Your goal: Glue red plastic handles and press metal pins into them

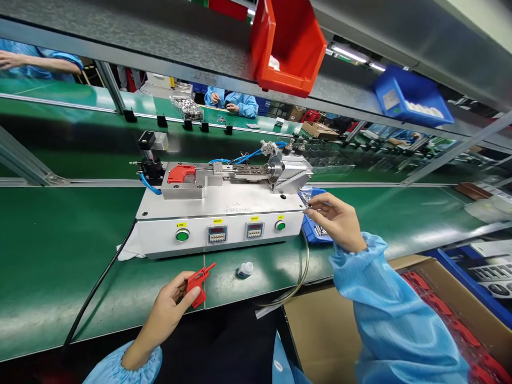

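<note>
My left hand point(170, 301) is closed around a red plastic gun-shaped piece point(196, 290), held low in front of the bench machine with its thin nozzle pointing up and right. At the machine's right end, my right hand point(340, 221) has thumb and forefinger pinched together; whatever lies between the fingertips is too small to make out. Just beneath and beyond that hand stands a blue bin point(310, 234) with small metal parts inside. On top of the white machine point(192, 205), a second red gun-shaped piece point(180, 174) sits in the metal fixture at left.
A small white bottle point(245, 270) stands on the green bench before the machine. A cardboard box point(324, 330) with red pieces is at lower right. A black cable point(96, 282) and a clear hose point(307, 261) trail nearby. Overhead hang red point(288, 82) and blue point(392, 104) bins.
</note>
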### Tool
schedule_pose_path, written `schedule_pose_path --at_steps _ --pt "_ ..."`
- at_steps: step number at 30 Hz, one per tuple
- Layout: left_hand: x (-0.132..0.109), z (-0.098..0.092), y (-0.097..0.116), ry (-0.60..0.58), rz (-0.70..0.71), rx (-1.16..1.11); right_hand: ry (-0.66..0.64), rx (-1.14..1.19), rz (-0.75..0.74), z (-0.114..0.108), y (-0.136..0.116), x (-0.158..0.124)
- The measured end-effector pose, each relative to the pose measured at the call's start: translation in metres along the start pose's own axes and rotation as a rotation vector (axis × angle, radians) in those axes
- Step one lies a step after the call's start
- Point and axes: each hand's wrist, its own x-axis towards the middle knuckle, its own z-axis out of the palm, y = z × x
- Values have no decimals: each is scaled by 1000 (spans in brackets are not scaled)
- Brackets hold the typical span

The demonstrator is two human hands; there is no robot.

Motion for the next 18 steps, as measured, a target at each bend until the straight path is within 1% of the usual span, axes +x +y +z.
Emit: schedule_pose_path --at_steps 3,6,9,13,16,18 --pt "1 3 2 -12 11 -19 -67 81 -28 28 -31 7" --pt "3 7 5 -31 34 -21 -122 136 -78 59 -50 22" --pt "9 11 6 -31 68 -15 -174 101 -199 94 -62 51" --pt "14 12 6 -15 97 -6 -205 -25 -375 149 -78 100" --pt "14 13 7 -13 115 1 -209 -93 -422 184 -86 131" --pt "14 13 8 -8 122 6 -218 -136 -424 201 -87 143"
